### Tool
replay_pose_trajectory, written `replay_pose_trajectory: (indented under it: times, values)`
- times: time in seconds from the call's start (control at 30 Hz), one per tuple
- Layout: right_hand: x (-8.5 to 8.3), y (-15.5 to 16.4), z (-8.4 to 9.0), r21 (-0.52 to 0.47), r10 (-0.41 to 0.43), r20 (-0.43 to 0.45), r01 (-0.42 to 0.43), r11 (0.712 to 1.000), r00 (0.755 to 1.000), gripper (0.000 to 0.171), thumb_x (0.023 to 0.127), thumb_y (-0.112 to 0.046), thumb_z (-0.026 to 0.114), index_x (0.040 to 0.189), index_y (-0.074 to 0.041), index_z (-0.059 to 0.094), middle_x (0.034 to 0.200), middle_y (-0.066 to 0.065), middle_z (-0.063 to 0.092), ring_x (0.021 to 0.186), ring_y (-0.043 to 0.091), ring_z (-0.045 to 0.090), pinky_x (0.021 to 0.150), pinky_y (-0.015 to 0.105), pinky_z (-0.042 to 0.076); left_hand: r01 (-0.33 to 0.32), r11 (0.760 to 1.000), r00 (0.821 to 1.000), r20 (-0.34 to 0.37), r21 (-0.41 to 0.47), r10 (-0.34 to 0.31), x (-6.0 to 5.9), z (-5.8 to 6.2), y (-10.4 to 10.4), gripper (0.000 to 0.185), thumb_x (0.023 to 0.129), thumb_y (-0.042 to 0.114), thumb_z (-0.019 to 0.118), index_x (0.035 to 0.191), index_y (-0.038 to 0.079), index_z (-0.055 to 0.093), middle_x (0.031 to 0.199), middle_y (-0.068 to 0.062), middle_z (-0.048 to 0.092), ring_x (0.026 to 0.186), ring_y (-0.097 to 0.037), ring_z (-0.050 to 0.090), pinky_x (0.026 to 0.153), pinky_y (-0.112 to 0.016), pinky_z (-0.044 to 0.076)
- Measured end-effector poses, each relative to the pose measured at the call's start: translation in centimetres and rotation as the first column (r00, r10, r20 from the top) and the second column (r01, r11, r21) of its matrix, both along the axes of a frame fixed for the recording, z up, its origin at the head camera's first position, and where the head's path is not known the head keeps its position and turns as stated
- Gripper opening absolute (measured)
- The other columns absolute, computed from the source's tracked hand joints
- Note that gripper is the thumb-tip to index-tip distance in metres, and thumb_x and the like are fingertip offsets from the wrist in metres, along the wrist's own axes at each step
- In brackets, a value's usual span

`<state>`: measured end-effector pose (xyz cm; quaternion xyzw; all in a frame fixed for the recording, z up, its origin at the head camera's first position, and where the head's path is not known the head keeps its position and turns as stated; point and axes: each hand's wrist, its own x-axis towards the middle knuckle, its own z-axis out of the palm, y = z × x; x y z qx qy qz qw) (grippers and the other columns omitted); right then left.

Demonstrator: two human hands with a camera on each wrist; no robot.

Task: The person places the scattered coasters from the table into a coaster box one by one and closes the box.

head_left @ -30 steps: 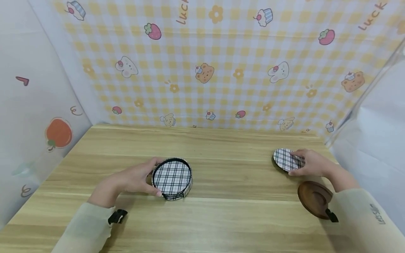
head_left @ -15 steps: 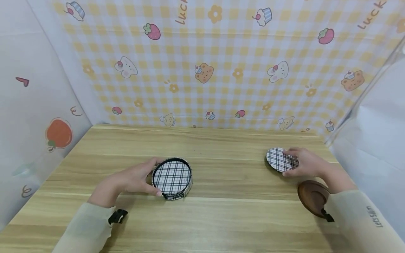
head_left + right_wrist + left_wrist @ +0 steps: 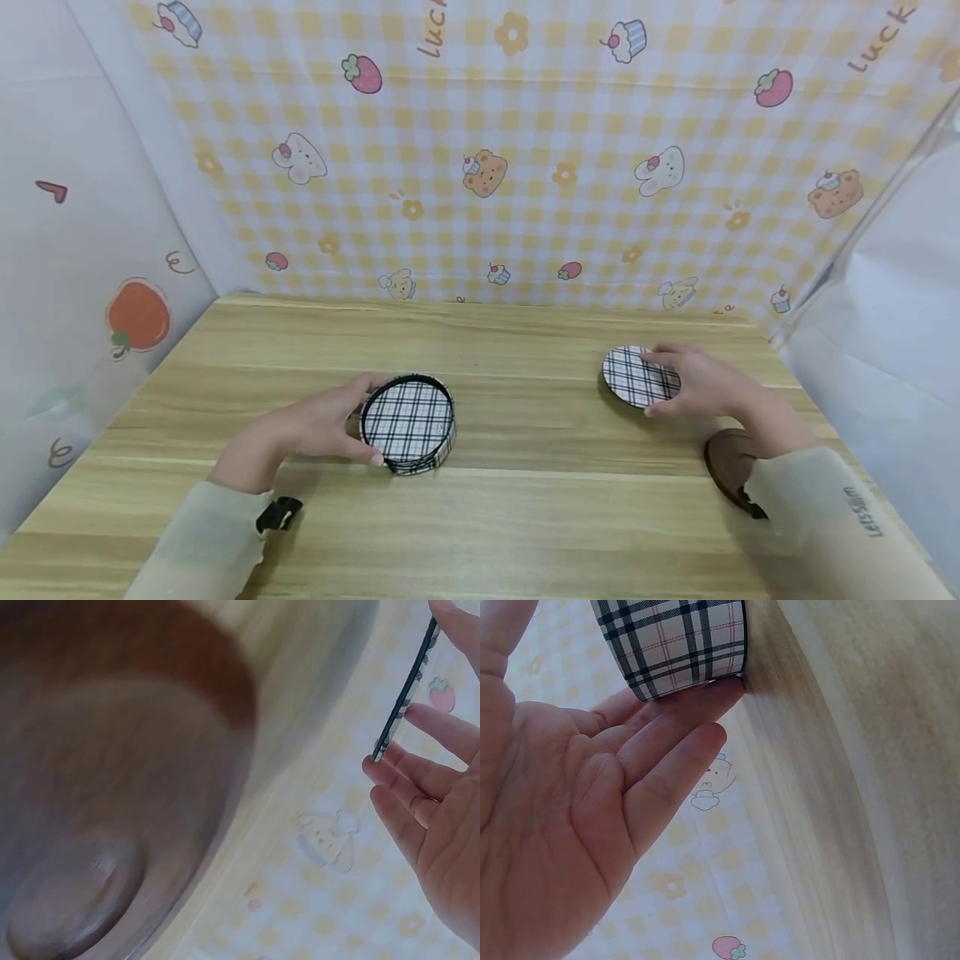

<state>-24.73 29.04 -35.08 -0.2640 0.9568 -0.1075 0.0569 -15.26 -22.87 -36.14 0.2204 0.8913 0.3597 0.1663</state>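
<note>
A round coaster holder (image 3: pixel 445 450) with black-and-white plaid sides stands on the wooden table, and a plaid coaster (image 3: pixel 408 421) shows inside its black rim. My left hand (image 3: pixel 315 427) grips the holder from the left, thumb at the near side and fingers at the far side. The holder's plaid wall (image 3: pixel 686 645) meets those fingers in the left wrist view. At the right, my right hand (image 3: pixel 708 385) pinches a thin round plaid coaster (image 3: pixel 636 377) by its edges, tilted above the table. Edge-on, this coaster appears between thumb and fingertips in the right wrist view.
A dark brown round wooden dish (image 3: pixel 722 467) lies below my right forearm, partly hidden by the sleeve; it looms large in the right wrist view. Behind the wooden table (image 3: pixel 525 533) hangs a yellow checked cloth (image 3: pixel 525 233). White cloth walls flank both sides.
My right hand has moved left with the coaster, away from the right side of the table. More of the wooden dish is covered by the sleeve. My left hand and the holder stay still.
</note>
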Motion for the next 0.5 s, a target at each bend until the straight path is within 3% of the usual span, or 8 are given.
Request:
replay_pose_trajectory:
  times: [0.5]
  values:
    - [0.3,-5.0,0.9,-0.017,0.102,-0.013,-0.102,0.995,0.995,0.089,0.071,-0.046,0.084,0.142,-0.002,0.052,0.146,0.029,0.046,0.134,0.052,0.040,0.107,0.066,0.037,-0.016,1.000,1.000,-0.004,-0.020,0.016,0.0,0.0,-0.1,0.099,0.074,0.038,0.087,0.146,0.000,0.032,0.144,-0.021,0.049,0.133,-0.039,0.047,0.111,-0.059,0.038]
